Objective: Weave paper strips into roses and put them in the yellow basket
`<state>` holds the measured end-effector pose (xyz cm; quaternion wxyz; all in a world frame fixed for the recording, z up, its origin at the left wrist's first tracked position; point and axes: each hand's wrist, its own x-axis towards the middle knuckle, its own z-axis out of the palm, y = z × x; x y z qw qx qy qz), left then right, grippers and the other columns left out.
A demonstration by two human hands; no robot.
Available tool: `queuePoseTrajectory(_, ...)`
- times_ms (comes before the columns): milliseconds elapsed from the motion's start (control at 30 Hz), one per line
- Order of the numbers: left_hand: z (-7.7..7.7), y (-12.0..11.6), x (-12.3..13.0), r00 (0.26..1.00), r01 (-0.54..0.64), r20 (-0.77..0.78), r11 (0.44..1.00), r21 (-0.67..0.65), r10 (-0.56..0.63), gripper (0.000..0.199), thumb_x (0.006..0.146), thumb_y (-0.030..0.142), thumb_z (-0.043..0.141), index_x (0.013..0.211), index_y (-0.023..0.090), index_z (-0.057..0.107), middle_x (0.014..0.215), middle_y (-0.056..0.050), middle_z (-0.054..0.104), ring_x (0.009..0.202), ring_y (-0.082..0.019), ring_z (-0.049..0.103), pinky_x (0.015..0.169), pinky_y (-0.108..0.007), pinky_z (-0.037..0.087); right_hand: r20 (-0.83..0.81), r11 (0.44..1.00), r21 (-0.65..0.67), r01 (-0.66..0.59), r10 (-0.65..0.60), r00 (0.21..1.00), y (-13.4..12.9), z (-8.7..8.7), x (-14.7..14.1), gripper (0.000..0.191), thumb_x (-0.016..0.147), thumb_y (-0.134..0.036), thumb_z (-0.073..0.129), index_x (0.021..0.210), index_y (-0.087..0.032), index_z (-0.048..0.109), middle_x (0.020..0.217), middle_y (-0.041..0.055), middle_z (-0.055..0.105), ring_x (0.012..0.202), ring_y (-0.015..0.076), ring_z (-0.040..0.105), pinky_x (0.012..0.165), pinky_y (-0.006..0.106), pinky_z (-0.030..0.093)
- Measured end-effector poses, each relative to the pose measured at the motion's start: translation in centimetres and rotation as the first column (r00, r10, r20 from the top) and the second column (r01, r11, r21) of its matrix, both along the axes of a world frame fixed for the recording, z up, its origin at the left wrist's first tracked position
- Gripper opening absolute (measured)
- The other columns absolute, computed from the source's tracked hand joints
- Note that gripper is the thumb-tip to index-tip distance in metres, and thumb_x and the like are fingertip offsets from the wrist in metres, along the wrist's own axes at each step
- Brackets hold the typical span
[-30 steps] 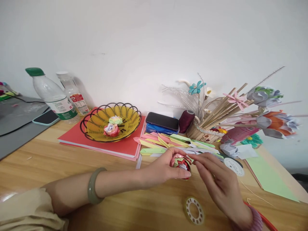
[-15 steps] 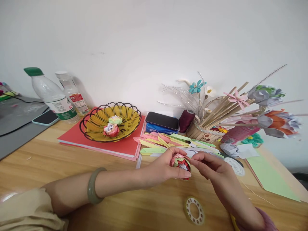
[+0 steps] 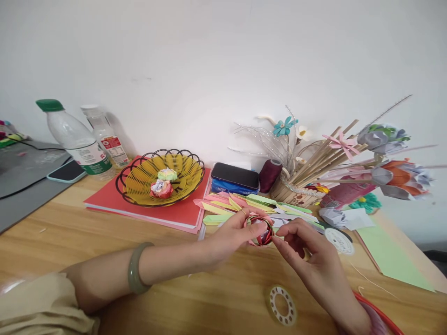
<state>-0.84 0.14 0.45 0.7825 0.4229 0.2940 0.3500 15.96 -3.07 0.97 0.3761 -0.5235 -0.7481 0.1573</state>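
Observation:
A round folded paper flower in red, pink, green and white is held above the wooden table. My left hand grips it from the left, its thumb lying over the flower's middle. At the flower's right edge, my right hand pinches the rim between thumb and index finger. Just behind the hands lie several folded paper strips in pink, yellow, green and white. A roll of clear tape rests on the table in front of the hands.
Two paper flowers sit in a yellow basket on red paper sheets. Two bottles stand at the left. A phone lies on a blue pack beside maroon thread. Green paper and a flower basket are right.
The flower has turned so its open centre shows more, and my left thumb has moved up over it. My right fingers have shifted slightly down at its edge. A red curved item appears by my right wrist.

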Motion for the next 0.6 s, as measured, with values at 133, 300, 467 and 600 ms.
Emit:
queuePoseTrajectory(133, 0.13, 0.09, 0.04, 0.998, 0.017, 0.064, 0.998, -0.063, -0.013, 0.041, 0.070, 0.047, 0.061, 0.097, 0.017, 0.057, 0.093, -0.005, 0.056, 0.086, -0.014, 0.052, 0.077, -0.029, 0.040, 0.021, 0.998, 0.060, -0.022, 0.021, 1.000, 0.15, -0.17, 0.24, 0.008, 0.082, -0.027, 0.054, 0.079, -0.020, 0.058, 0.066, -0.0004, 0.053, 0.051, 0.0096, 0.047, 0.041, 0.022, 0.039)
queuePoseTrajectory(300, 0.15, 0.29, -0.02, 0.994, 0.008, 0.113, 0.996, -0.092, 0.003, 0.046, 0.059, 0.025, 0.073, 0.101, 0.020, 0.056, 0.107, -0.006, 0.053, 0.085, -0.014, 0.052, 0.069, -0.028, 0.041, 0.011, 0.995, 0.095, -0.018, 0.017, 1.000, 0.21, 0.02, 0.47, 0.007, 0.082, -0.025, 0.054, 0.084, -0.020, 0.058, 0.069, 0.0005, 0.055, 0.052, 0.0094, 0.049, 0.041, 0.022, 0.040)
queuePoseTrajectory(467, -0.17, 0.46, 0.17, 0.988, 0.016, 0.156, 0.997, -0.077, -0.004, 0.050, 0.054, 0.017, 0.075, 0.100, 0.016, 0.056, 0.092, -0.005, 0.058, 0.079, -0.015, 0.055, 0.066, -0.028, 0.040, 0.034, 0.986, 0.168, -0.010, 0.005, 0.999, 0.16, -0.04, 0.58, 0.009, 0.082, -0.022, 0.054, 0.089, -0.020, 0.059, 0.070, 0.0006, 0.055, 0.052, 0.0089, 0.048, 0.042, 0.022, 0.041)
queuePoseTrajectory(600, -0.19, 0.43, 0.22, 0.986, 0.072, 0.149, 0.997, 0.002, -0.072, 0.047, 0.060, 0.021, 0.072, 0.103, 0.014, 0.055, 0.077, -0.002, 0.058, 0.065, -0.011, 0.054, 0.065, -0.030, 0.039, 0.066, 0.970, 0.241, -0.032, 0.016, 0.998, 0.24, 0.00, 0.55, 0.012, 0.082, -0.017, 0.054, 0.091, -0.021, 0.059, 0.072, 0.0013, 0.056, 0.053, 0.0087, 0.048, 0.044, 0.022, 0.042)
